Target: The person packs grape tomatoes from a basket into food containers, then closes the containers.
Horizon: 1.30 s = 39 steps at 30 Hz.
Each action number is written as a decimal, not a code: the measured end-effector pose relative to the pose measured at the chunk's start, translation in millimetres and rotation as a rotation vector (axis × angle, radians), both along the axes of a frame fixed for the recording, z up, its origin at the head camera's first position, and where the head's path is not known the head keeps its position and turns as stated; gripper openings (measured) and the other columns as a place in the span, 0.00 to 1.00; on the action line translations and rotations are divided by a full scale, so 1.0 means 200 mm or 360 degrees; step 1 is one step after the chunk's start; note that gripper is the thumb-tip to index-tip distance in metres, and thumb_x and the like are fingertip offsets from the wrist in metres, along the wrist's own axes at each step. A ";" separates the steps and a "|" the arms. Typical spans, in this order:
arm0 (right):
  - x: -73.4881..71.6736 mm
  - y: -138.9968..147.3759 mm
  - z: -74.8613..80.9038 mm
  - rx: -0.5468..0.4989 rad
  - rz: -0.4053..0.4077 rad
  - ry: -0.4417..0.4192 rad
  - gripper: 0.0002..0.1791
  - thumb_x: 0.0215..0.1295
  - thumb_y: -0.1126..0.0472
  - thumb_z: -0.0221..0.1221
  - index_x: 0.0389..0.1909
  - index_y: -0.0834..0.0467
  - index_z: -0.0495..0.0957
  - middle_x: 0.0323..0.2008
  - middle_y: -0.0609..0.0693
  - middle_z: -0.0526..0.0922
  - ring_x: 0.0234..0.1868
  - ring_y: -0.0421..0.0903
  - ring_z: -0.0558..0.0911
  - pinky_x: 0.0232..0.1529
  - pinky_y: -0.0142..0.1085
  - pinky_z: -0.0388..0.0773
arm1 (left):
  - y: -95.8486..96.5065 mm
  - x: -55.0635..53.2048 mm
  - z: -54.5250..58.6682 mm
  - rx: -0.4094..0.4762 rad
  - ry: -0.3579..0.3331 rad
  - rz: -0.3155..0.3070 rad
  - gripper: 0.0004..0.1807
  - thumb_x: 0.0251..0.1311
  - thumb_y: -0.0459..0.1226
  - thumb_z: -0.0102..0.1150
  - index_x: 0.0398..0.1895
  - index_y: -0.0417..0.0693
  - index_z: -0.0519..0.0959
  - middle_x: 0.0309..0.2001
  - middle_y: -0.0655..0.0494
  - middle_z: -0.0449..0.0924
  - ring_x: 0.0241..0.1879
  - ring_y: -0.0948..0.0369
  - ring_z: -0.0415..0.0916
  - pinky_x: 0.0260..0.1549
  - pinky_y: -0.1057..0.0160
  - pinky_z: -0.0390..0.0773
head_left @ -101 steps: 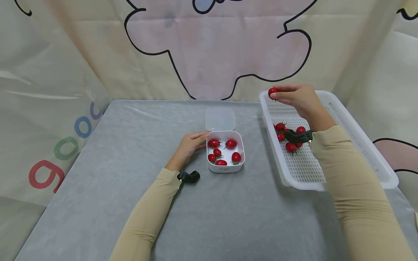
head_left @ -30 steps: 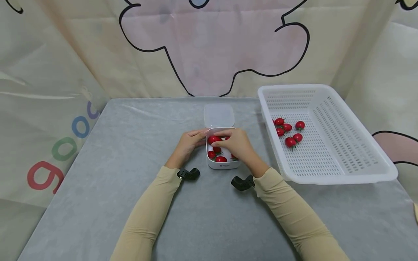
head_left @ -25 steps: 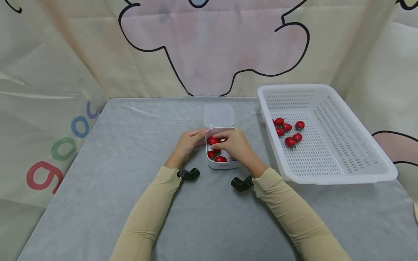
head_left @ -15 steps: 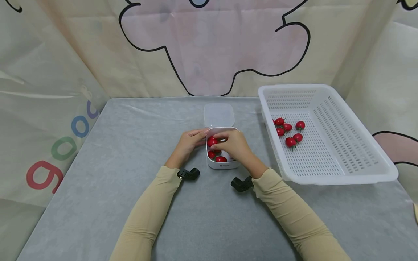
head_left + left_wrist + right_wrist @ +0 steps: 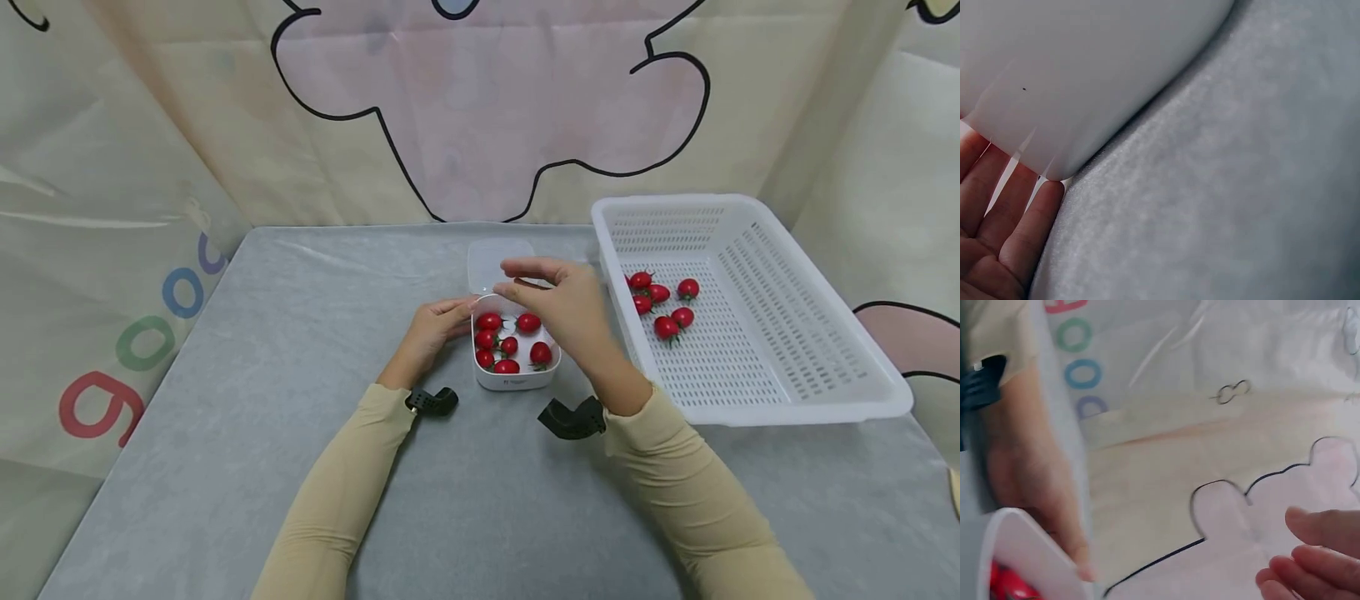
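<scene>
A small white box [image 5: 516, 382] stands on the table with several red cherry tomatoes [image 5: 528, 323] in it, their green stems showing. My left hand [image 5: 429, 340] rests at the box's back left corner. In the left wrist view, the fingers [image 5: 1032, 231] of that hand lie nearly straight against the white wall. Over the box's back right part, my right hand [image 5: 573, 308] hangs raised, thumb and fingers apart, nothing between them. The right wrist view shows its parted fingertips [image 5: 1300, 519] in front of the backdrop, with the box's rim [image 5: 1013, 515] and red tomatoes low at the left.
Behind the box lies a translucent lid [image 5: 487, 262], partly covered by my right hand. A white perforated basket [image 5: 780, 408] stands at the right, holding several more cherry tomatoes [image 5: 666, 327] toward its left side. Grey cloth [image 5: 300, 333] covers the table, and a printed curtain [image 5: 480, 108] hangs behind.
My right hand brought a cherry tomato from the basket into the box, let it go at the left side, then rose back and right. My left hand stayed at the box.
</scene>
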State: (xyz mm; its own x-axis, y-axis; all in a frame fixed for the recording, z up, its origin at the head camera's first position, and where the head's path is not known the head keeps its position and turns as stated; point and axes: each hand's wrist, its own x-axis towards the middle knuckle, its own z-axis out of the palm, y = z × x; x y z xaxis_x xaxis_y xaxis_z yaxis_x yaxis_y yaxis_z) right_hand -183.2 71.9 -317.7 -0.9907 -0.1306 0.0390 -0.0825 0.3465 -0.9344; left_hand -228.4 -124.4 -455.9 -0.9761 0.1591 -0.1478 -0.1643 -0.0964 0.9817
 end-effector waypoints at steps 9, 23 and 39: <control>0.02 0.13 0.16 0.0016 -0.0134 0.0169 0.19 0.60 0.51 0.70 0.50 0.54 0.86 0.48 0.49 0.89 0.56 0.39 0.80 0.52 0.31 0.81 | -0.01 0.00 0.00 -0.0042 -0.0024 0.0003 0.20 0.70 0.38 0.57 0.59 0.34 0.78 0.62 0.41 0.78 0.53 0.60 0.81 0.58 0.58 0.81; -0.19 0.56 0.21 0.0001 -0.0302 -0.0054 0.27 0.54 0.42 0.71 0.53 0.50 0.85 0.39 0.32 0.87 0.52 0.37 0.77 0.48 0.26 0.74 | -0.01 0.00 -0.01 -0.0044 -0.0020 0.0002 0.20 0.70 0.38 0.57 0.59 0.34 0.78 0.62 0.41 0.78 0.50 0.61 0.83 0.58 0.57 0.81; -0.50 1.04 -0.04 0.0208 -0.0272 -0.0518 0.33 0.54 0.36 0.66 0.61 0.42 0.78 0.37 0.24 0.79 0.41 0.27 0.80 0.76 0.50 0.60 | -0.01 0.00 0.00 -0.0021 -0.0014 0.0007 0.20 0.70 0.37 0.56 0.59 0.33 0.78 0.63 0.40 0.77 0.49 0.65 0.82 0.58 0.59 0.82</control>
State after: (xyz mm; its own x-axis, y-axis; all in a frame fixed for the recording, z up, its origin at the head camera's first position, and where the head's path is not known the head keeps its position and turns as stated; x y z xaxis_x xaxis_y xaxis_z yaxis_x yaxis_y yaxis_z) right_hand -283.4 279.9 -324.9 -0.9563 0.0545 -0.2871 0.2805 0.4472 -0.8494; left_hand -229.2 -126.6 -456.7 -0.9754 0.1527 -0.1587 -0.1728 -0.0840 0.9814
